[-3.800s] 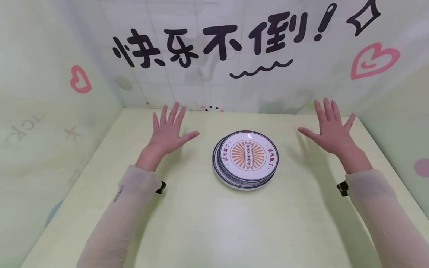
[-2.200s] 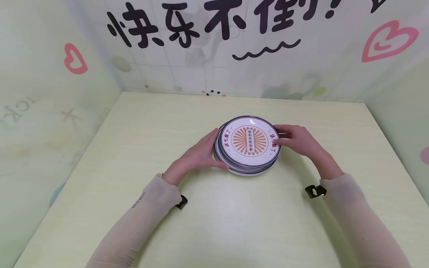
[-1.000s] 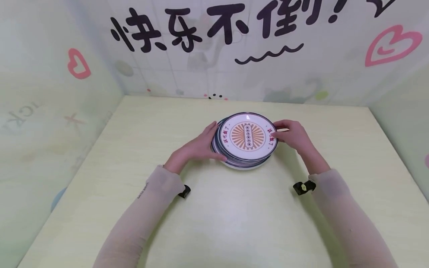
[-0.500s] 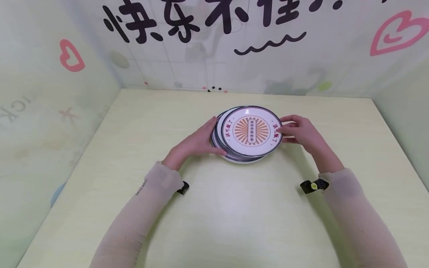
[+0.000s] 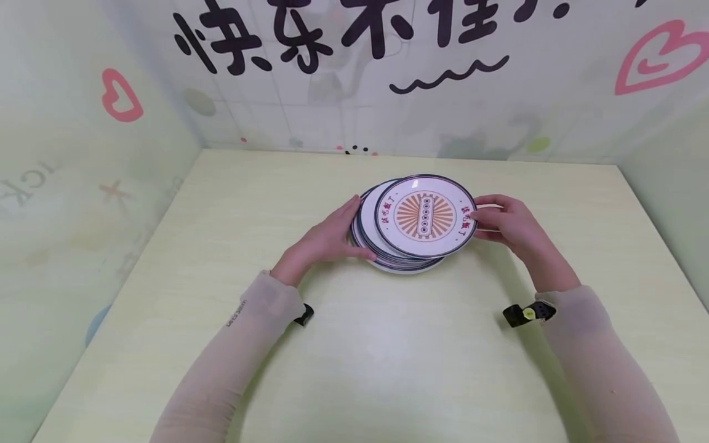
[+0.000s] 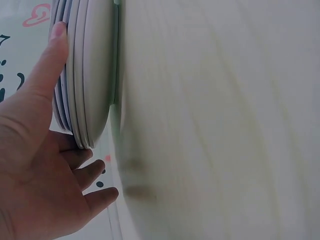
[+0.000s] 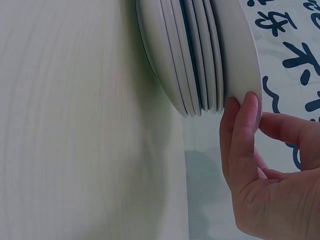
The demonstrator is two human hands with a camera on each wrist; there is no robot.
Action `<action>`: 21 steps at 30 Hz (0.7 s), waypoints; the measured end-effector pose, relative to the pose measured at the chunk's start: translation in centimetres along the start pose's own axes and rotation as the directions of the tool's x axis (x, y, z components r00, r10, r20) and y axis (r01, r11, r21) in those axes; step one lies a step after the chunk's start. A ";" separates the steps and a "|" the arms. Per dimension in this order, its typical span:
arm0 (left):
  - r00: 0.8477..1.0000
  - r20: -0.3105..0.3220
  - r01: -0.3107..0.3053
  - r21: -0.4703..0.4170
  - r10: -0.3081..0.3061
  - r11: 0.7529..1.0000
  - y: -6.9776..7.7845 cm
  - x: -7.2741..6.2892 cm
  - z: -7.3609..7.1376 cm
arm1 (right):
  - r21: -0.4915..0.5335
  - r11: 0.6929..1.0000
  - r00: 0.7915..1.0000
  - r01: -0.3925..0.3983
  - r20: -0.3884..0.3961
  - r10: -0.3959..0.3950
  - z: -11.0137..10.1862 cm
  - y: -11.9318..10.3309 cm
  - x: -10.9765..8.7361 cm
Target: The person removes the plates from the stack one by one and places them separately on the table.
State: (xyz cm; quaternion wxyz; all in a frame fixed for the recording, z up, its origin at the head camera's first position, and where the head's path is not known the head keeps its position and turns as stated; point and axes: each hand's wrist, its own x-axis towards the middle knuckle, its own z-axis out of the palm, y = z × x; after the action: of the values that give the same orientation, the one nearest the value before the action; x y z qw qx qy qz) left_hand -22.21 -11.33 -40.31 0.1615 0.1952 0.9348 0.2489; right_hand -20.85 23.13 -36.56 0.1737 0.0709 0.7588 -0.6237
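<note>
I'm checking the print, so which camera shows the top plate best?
The head view: the top plate faces it, print visible. The right wrist view shows its underside and rim, pinched by the right hand; the left wrist view shows the stack edge-on, that plate indistinct.

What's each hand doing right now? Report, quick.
Left hand: holding the side of the plate stack between thumb and fingers.
Right hand: pinching the rim of the sunburst-print top plate.
</note>
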 end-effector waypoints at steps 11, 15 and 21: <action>1.000 -0.011 -0.002 -0.001 0.002 1.000 0.1 -0.4 0.1 | 0.080 0.997 0.999 0.015 -0.033 -0.013 -1.0 0.1 -0.4; 1.000 -0.006 -0.001 0.000 0.001 1.000 0.1 -0.3 0.1 | 0.106 0.994 0.999 0.030 -0.044 -0.026 -1.4 -0.1 -0.4; 1.000 -0.017 -0.009 0.004 0.009 1.000 0.1 -0.2 0.1 | 0.146 0.987 0.997 0.062 -0.052 -0.055 -2.1 -0.4 -0.7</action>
State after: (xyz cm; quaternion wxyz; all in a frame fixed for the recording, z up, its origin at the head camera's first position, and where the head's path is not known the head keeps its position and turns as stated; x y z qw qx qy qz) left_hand -21.95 -11.30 -40.28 0.1521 0.1974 0.9358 0.2495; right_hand -20.74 25.10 -35.61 0.1315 0.0763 0.7165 -0.6808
